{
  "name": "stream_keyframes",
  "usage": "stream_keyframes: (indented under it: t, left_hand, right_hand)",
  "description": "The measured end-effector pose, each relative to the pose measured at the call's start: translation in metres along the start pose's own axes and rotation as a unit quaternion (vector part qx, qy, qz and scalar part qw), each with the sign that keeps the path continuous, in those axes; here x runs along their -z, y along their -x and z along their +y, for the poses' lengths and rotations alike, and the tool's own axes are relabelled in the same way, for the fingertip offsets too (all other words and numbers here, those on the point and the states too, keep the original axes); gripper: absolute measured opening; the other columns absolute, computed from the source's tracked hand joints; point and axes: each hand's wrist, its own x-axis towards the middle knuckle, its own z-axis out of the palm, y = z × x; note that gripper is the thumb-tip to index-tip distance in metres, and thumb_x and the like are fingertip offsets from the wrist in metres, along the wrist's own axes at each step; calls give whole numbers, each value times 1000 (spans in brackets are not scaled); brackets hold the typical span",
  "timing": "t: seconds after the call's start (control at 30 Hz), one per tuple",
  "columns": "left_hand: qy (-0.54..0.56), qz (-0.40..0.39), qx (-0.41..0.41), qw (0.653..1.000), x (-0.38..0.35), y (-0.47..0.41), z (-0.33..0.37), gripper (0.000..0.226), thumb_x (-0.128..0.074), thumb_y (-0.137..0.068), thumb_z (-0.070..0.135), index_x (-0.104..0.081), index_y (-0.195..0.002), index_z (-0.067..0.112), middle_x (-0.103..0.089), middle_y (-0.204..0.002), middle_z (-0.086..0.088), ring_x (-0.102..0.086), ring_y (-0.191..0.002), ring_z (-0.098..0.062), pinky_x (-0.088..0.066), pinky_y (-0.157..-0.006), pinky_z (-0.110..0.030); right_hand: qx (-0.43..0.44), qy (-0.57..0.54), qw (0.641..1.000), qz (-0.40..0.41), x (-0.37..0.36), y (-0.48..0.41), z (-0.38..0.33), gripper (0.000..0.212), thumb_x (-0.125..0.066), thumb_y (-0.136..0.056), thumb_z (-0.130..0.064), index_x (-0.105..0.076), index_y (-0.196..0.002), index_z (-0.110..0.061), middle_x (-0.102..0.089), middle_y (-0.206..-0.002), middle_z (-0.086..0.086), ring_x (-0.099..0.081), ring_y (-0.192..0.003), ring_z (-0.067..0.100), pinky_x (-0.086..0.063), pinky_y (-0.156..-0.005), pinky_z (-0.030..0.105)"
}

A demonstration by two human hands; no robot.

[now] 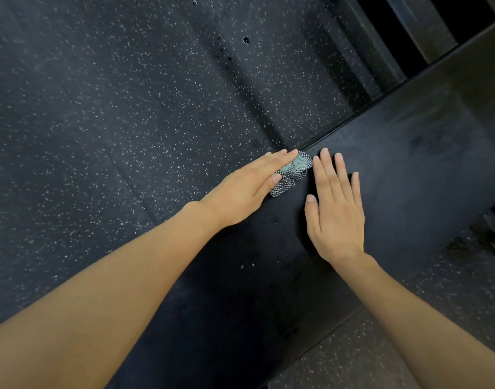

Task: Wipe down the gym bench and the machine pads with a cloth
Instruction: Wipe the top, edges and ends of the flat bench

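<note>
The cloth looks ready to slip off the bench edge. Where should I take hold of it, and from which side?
Probably the thick folded middle of the cloth, from above: it lies as a small wad at the edge of the bench, under the left hand, fingers flat. Curling them over its far end, thumb at the loose near corner, should gather it.

Dark rubber floor (100,108) flecked with white fills the view from 7 to 12 o'clock and shows again at 5 o'clock. Small dark spots (245,39) dot it near 12. Grey metal bars (421,29) sit in shadow at 1 o'clock.
</note>
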Motion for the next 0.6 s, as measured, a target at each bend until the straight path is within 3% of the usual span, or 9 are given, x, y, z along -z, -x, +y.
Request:
stream_keyframes:
  t: [0.2,0.4,0.6]
  left_hand:
    - [0,0,-8,1000,4,21,-9,49,-31,-109,23,-23,-155,37,-24,-162,13,-13,-151,-6,-14,-123,-25]
    - [16,-2,-13,1000,7,46,-26,49,-30,-108,28,-23,-154,44,-23,-162,18,-10,-151,-1,-20,-124,-46]
    - [11,-11,-4,1000,13,72,-38,48,-29,-107,32,-19,-151,48,-24,-162,17,-11,-151,-1,-23,-123,-45]
  right_hand:
    - [2,-8,1000,-3,-2,9,-11,58,-25,-99,-22,-26,-155,-9,-19,-164,4,-10,-153,22,-7,-124,44]
    - [-4,-5,1000,-17,-7,28,-33,59,-26,-99,-24,-24,-156,-10,-17,-165,3,-8,-153,23,-4,-124,43]
    - [-3,-6,1000,-30,-18,55,-75,59,-27,-98,-24,-24,-155,-11,-16,-165,2,-7,-153,24,-6,-123,46]
